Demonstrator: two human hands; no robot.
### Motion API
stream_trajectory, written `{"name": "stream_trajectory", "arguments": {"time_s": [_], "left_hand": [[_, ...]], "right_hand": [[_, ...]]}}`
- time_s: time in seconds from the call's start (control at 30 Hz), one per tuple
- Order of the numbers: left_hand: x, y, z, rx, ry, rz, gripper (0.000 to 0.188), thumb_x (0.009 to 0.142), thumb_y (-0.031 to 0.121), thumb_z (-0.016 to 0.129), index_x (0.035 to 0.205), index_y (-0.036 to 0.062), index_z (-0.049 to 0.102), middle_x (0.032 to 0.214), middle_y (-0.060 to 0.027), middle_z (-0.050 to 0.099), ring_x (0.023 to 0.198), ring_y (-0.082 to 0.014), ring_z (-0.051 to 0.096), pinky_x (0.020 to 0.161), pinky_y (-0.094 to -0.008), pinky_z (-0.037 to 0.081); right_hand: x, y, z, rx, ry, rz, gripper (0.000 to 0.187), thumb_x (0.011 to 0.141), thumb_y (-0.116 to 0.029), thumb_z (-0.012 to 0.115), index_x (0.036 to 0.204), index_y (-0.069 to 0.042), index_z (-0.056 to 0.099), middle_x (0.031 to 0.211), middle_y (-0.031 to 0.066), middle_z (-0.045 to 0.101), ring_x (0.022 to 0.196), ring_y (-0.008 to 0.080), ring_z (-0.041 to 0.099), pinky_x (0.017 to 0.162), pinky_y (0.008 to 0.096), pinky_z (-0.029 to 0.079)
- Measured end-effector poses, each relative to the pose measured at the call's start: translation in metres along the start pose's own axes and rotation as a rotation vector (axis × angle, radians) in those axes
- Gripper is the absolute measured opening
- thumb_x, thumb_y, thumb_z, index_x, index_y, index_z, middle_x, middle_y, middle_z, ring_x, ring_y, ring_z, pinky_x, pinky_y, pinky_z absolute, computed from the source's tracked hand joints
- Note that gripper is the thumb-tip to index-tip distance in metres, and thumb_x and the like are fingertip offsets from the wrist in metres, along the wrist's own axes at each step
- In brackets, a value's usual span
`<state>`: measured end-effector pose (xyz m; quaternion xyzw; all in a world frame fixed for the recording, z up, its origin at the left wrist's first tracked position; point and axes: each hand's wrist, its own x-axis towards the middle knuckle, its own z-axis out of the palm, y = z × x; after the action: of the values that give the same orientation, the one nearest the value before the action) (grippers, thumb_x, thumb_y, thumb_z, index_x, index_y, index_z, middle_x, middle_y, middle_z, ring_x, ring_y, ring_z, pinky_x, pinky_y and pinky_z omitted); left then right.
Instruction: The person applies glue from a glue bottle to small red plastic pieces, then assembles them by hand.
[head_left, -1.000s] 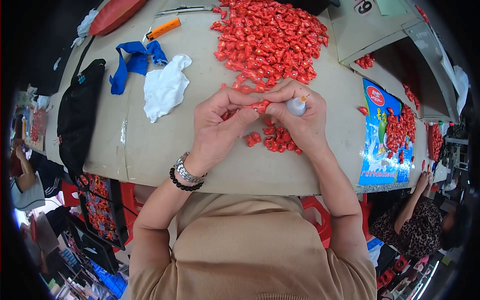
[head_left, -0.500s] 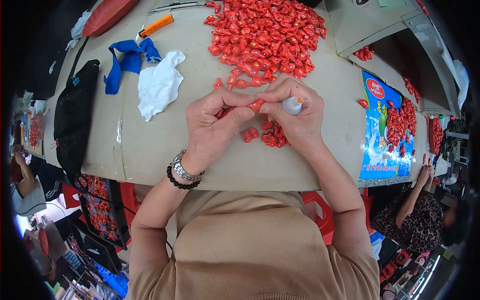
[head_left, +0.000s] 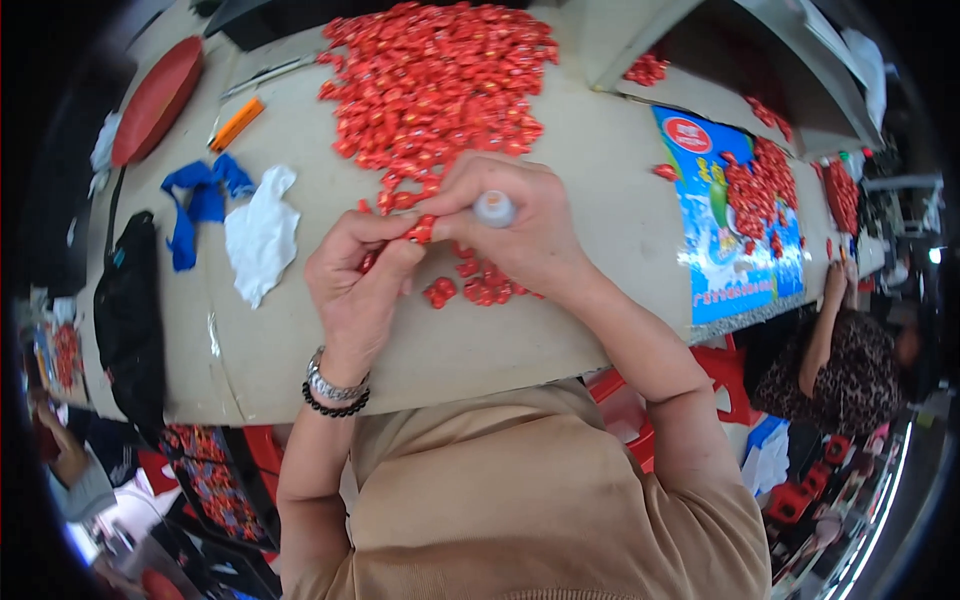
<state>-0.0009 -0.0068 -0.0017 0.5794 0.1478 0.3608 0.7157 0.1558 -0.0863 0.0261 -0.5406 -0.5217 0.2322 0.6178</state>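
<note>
Between the fingertips of both hands is a small glossy red plastic piece (head_left: 422, 229). My left hand (head_left: 350, 280) pinches it between thumb and fingers, with more red showing inside its curled fingers. My right hand (head_left: 535, 225) touches the same piece with thumb and forefinger and also keeps a small white bottle (head_left: 494, 210) with an orange tip tucked in its grip. Just below the hands, several red pieces (head_left: 487, 287) lie on the table. Beyond the fingers spreads a large heap of similar red pieces (head_left: 440, 85).
To the left lie a white cloth (head_left: 262, 235), a blue cloth strip (head_left: 195, 205), an orange marker-like stick (head_left: 236, 124) and a black bag (head_left: 130, 320). A red tray (head_left: 160, 100) stands far left. At right, a blue printed sheet (head_left: 715, 270) bears red pieces; another person (head_left: 835, 365) sits beyond.
The whole view has swung, so the table's things and my hands sit further left in it. Both hands still grip the red piece, and the bottle's tip now points more toward the camera.
</note>
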Motion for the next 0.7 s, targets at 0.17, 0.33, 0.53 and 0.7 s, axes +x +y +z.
{"name": "stream_trajectory", "arguments": {"time_s": [0.17, 0.33, 0.53, 0.7], "left_hand": [[0.010, 0.010, -0.001, -0.162, 0.037, -0.148, 0.042, 0.087, 0.005, 0.062, 0.126, -0.0004, 0.047, 0.094, -0.0056, 0.066, 0.055, -0.0021, 0.045, 0.047, -0.0163, 0.035], [0.013, -0.003, -0.018, -0.668, -0.008, -0.371, 0.069, 0.090, 0.062, 0.032, 0.116, 0.0021, 0.052, 0.101, -0.0075, 0.064, 0.062, -0.0082, 0.046, 0.043, -0.0171, 0.032], [0.016, 0.005, -0.011, -0.975, 0.031, -0.536, 0.043, 0.097, 0.039, 0.045, 0.111, -0.0010, 0.055, 0.110, -0.0142, 0.060, 0.082, -0.0181, 0.055, 0.048, -0.0210, 0.038], [0.010, 0.004, -0.018, -0.943, 0.040, -0.541, 0.025, 0.086, 0.008, 0.049, 0.109, -0.0011, 0.057, 0.112, -0.0146, 0.059, 0.096, -0.0238, 0.059, 0.052, -0.0227, 0.041]], "right_hand": [[0.010, -0.021, -0.014, 0.138, 0.088, 0.252, 0.011, 0.075, 0.005, 0.069, 0.084, 0.000, 0.067, 0.078, 0.0025, 0.062, 0.063, 0.0078, 0.057, 0.053, 0.0211, 0.046], [0.014, -0.032, -0.060, -0.149, 0.273, 0.385, 0.008, 0.077, -0.006, 0.069, 0.085, -0.002, 0.068, 0.070, -0.0001, 0.061, 0.057, 0.0051, 0.053, 0.051, 0.0190, 0.041], [-0.037, -0.010, -0.130, -0.672, 0.491, 0.530, 0.011, 0.081, -0.010, 0.068, 0.088, -0.002, 0.068, 0.070, -0.0001, 0.060, 0.054, 0.0048, 0.048, 0.049, 0.0196, 0.037], [-0.065, 0.003, -0.147, -0.798, 0.559, 0.582, 0.012, 0.082, -0.009, 0.066, 0.092, -0.003, 0.068, 0.070, 0.0003, 0.060, 0.054, 0.0051, 0.048, 0.049, 0.0199, 0.038]]}}
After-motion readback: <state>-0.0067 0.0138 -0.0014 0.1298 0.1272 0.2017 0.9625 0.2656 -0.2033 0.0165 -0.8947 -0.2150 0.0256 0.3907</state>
